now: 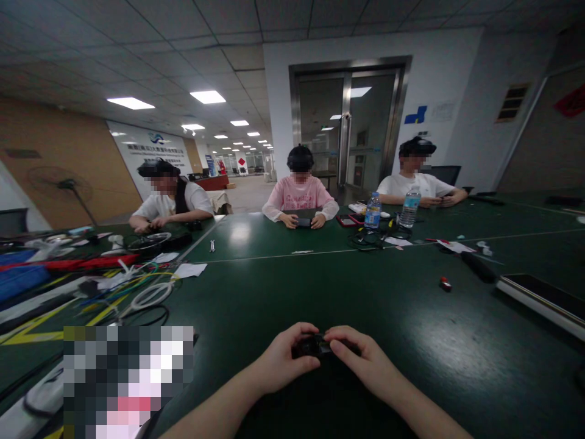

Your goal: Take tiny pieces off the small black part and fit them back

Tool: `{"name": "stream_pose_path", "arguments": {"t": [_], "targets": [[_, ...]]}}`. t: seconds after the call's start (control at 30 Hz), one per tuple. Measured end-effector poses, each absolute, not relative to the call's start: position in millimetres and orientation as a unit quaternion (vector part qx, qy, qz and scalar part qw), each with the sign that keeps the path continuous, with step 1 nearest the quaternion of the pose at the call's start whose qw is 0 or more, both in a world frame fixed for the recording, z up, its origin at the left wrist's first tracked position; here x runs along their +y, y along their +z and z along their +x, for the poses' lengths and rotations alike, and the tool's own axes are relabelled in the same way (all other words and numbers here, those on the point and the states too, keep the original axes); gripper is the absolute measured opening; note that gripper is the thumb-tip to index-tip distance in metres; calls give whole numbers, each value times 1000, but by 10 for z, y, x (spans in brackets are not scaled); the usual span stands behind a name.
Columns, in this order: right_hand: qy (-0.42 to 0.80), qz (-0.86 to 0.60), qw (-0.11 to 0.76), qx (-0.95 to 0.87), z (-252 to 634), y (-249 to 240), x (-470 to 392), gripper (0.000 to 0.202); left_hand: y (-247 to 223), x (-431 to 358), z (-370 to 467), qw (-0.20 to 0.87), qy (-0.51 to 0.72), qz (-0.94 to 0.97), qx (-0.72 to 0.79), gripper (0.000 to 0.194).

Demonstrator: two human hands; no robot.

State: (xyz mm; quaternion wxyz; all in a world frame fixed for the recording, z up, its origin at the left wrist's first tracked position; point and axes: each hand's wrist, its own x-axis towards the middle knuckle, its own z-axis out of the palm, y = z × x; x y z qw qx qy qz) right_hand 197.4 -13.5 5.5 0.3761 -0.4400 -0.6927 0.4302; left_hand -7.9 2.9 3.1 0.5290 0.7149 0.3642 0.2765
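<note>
A small black object (314, 346) is between my two hands, low over the green tabletop in the middle of the head view. My left hand (286, 358) grips its left side, thumb below and fingers above. From the right, my right hand (359, 353) closes on the same object, thumb and forefinger pinched near its middle. Dark and partly covered by my fingers, the object does not show its exact kind.
Cables (150, 296) and papers (189, 270) clutter the left. A small red-and-black item (445, 283) and a flat white-edged device (543, 299) lie right. Two bottles (372, 210) stand farther back. Three people wearing headsets sit across the green table (256, 286).
</note>
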Motion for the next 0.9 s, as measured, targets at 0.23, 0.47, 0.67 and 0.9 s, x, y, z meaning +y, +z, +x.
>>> {"name": "stream_pose_path", "arguments": {"t": [0.23,0.47,0.67,0.9], "targets": [[429,-430,357,-709,1949,27,-153,34,4,45,-88,538,295,705,354,42],[420,-433,394,-693,1954,16,-163,40,28,42,-89,547,299,696,357,43],[417,-441,381,-697,1948,45,-169,40,32,39,-101,553,293,697,350,42],[416,-440,389,-695,1938,37,-182,40,21,39,-104,540,294,704,355,42]]}}
